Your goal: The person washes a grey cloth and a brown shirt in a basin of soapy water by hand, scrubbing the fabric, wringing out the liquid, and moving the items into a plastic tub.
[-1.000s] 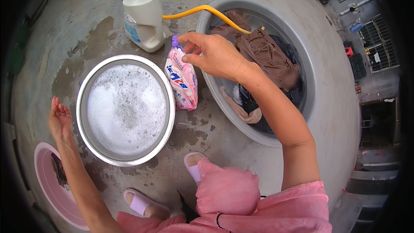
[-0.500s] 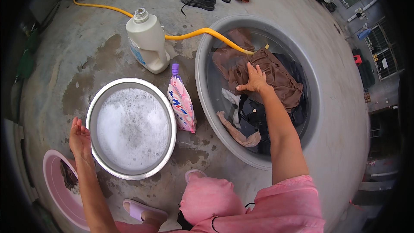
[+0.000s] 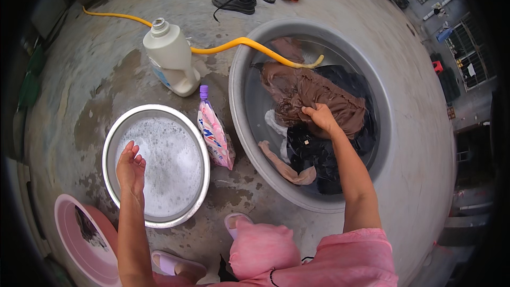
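A large grey tub [image 3: 383,172] of water stands on the right. Brown cloth [image 3: 308,93] floats in it, and my right hand [image 3: 322,118] pinches a fold of it near its front edge. Black cloth [image 3: 316,157], a white cloth [image 3: 274,122] and a beige piece of fabric [image 3: 291,172] lie beside it under or at the surface. My left hand [image 3: 131,169] hangs over the left side of a metal basin [image 3: 204,191] full of suds, palm up with fingers a little bent, holding nothing.
A yellow hose [image 3: 223,47] runs over the tub's rim. Between basin and tub stands a pink detergent pouch [image 3: 215,135] with a purple cap. Behind it is a white jug [image 3: 172,58]. A pink bucket [image 3: 71,239] leans at lower left; several shoes [image 3: 234,1] lie at the far side.
My right hand has gone from spread on the brown cloth to gripping it, and the cloth has shifted, baring the hose end. My left hand moved right, over the basin.
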Demonstrator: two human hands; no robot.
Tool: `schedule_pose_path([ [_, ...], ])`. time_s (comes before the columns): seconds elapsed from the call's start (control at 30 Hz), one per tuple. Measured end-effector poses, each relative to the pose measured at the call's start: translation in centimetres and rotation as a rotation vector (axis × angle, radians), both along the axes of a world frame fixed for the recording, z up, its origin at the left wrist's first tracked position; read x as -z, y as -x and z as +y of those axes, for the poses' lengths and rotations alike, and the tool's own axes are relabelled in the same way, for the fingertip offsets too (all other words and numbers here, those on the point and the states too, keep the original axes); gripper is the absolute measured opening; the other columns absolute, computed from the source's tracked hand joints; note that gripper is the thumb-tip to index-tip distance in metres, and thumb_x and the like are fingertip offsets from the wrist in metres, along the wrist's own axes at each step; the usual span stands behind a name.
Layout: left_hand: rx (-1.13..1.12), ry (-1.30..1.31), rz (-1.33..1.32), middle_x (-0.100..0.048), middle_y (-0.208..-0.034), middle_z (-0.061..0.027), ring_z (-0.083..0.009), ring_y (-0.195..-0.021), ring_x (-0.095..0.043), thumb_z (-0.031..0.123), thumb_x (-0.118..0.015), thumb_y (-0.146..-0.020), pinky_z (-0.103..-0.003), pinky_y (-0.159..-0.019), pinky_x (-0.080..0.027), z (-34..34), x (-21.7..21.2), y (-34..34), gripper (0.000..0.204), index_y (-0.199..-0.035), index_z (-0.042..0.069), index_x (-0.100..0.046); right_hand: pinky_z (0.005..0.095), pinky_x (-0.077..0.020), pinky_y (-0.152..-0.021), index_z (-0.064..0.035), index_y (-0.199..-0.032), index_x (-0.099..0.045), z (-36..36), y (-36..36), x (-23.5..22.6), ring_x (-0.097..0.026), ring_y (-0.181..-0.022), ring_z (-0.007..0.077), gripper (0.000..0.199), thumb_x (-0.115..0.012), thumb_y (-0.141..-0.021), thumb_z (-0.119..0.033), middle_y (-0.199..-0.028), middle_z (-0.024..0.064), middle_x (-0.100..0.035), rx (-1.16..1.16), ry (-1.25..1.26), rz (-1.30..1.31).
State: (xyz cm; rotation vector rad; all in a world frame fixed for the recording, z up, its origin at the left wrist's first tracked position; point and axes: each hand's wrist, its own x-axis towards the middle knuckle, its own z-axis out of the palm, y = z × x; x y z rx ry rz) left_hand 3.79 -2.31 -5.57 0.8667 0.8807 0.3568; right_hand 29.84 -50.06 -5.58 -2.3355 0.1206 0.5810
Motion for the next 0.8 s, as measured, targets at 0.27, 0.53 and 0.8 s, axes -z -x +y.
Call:
schedule_pose_path([
  [0.27,0.561,-0.307,-0.091,-0.06,-0.085,-0.0026,-0.0074,-0.065,-0.051,0.009,-0.046,-0.09,-0.021,-0.063,-0.043,-11.5,-5.6,-6.2,0.023,-0.11,0.003,-0.055,0.0219,-0.0452,-0.064,-0.001,-0.082,-0.063,1.3,5.7,-11.1,-0.057,-0.067,0.009,0.01,-0.059,-0.077,-0.009,-0.078,0.0018,-0.062,0.383,-0.769,-0.205],
  [0.53,1.004,-0.755,-0.412,-0.04,-0.123,-0.0175,-0.0223,-0.105,-0.049,0.014,-0.074,-0.071,-0.036,-0.088,-0.044,-28.0,-9.3,-10.7,0.083,-0.135,0.006,-0.022,0.0247,-0.0476,-0.066,0.0012,-0.086,-0.059,4.0,9.1,-20.5,-0.058,-0.069,0.0121,0.013,-0.056,-0.078,-0.008,-0.079,0.0059,-0.062,0.343,-1.074,-0.344],
  [0.8,0.881,-0.711,-0.542,-0.044,-0.123,-0.0166,-0.031,-0.114,-0.044,0.015,-0.067,-0.07,-0.037,-0.092,-0.038,-32.9,-9.3,-14.8,0.061,-0.123,0.004,-0.038,0.0216,-0.0447,-0.063,0.0007,-0.085,-0.06,8.2,12.6,-23.9,-0.054,-0.068,0.006,0.014,-0.059,-0.078,-0.011,-0.077,0.0016,-0.061,0.106,-1.065,-0.436],
])
